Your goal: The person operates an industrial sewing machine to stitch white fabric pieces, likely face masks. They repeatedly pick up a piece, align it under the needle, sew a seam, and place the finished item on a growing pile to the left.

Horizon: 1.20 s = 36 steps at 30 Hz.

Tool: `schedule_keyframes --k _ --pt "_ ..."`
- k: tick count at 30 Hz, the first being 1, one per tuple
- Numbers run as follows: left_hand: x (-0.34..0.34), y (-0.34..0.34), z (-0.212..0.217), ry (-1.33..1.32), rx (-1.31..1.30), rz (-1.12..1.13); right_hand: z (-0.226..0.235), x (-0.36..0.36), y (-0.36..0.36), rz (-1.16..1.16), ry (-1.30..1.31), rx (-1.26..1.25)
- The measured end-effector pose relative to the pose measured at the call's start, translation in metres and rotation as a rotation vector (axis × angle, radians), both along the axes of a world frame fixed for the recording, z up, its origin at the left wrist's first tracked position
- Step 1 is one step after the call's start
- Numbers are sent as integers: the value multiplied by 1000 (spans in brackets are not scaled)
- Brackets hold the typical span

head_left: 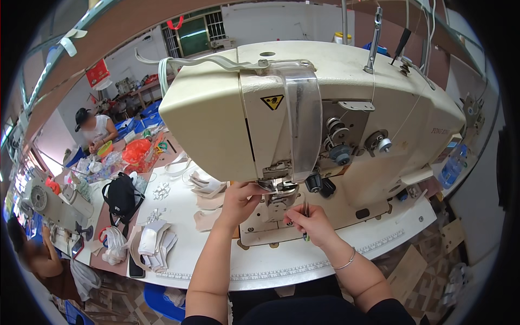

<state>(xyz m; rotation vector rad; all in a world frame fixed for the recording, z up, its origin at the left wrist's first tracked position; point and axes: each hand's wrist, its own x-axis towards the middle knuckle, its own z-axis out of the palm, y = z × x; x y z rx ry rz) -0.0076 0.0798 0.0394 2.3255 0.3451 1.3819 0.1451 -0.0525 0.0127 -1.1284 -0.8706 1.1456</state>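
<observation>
A cream sewing machine (200,119) fills the middle of the view, its head hiding whatever lies behind it, and stands on a white desk (187,246) with a ruler strip along its front edge. Below the desk's edge at the left, a blue bin (154,304) holds something pale, too hidden to name. Farther left sit a black bag (122,197) and a red plastic bag (137,151), contents unclear; a bluish bottle (454,169) is at the far right. Pale cut pieces (157,246) lie stacked left of the arms. The left hand (240,203) has its fingertips at the presser foot (283,188), partly covering it; whether they pinch anything I cannot tell. The right hand (314,223) grips a slim metal tool (306,208) just right of the needle area, its long axis running roughly away from the person, tip pointing toward the machine.
</observation>
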Motion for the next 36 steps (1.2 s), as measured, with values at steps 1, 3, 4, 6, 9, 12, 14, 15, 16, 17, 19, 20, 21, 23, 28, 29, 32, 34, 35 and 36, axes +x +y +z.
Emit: schedule_keyframes --k 1,3,4,6,9,12,14,15,16,17,19,20,21,23,28,29,32,34,35,36 --pt "2 2 -1 -27 -27 -1 -2 1 -1 -4 1 -9" --pt "3 11 -10 -42 -44 18 -4 2 -3 -14 1 -28" --pt "3 14 -14 -48 -53 28 -5 2 -3 -18 1 -39" --pt "1 19 -22 -43 -82 29 -8 2 -4 -11 1 -54" --pt "-1 18 -26 -23 -170 104 -17 3 -5 -11 -44 -31" --pt "-4 13 -33 -71 -366 31 -33 4 -6 -44 -90 17" --pt "-8 11 -32 -71 -585 -102 -42 7 -9 -44 -20 -17" --pt "-9 10 -30 -73 -530 -90 -44 5 -11 -36 -27 -29" --pt "-9 9 -29 -72 -477 -84 -45 3 -14 -35 -37 -41" --pt "-10 9 -29 -88 -457 -62 -45 1 -15 -33 -45 -44" --pt "-12 4 -24 -138 -334 -12 -49 -2 -15 -25 -133 -65" --pt "-22 0 -19 -107 -170 178 -49 -4 -14 -32 -178 -74" --pt "-35 -5 -15 -74 -6 364 -46 -10 -14 -33 -287 -49" --pt "-68 -5 -13 -24 175 706 -57 -7 -15 -18 -353 -44" --pt "-216 13 -46 179 119 1372 -64 -7 -16 51 -457 -60" --pt "-233 13 -60 312 56 1444 -59 -11 -14 79 -472 -73" --pt "-205 -8 -53 415 157 1600 -57 -23 -6 136 -500 -70" --pt "-178 -3 -64 235 169 1140 -54 -32 -3 178 -523 -61" --pt "-156 -3 -71 256 75 929 -52 -37 0 209 -539 -62" --pt "-135 -6 -76 271 -19 720 -49 -42 1 244 -557 -63"
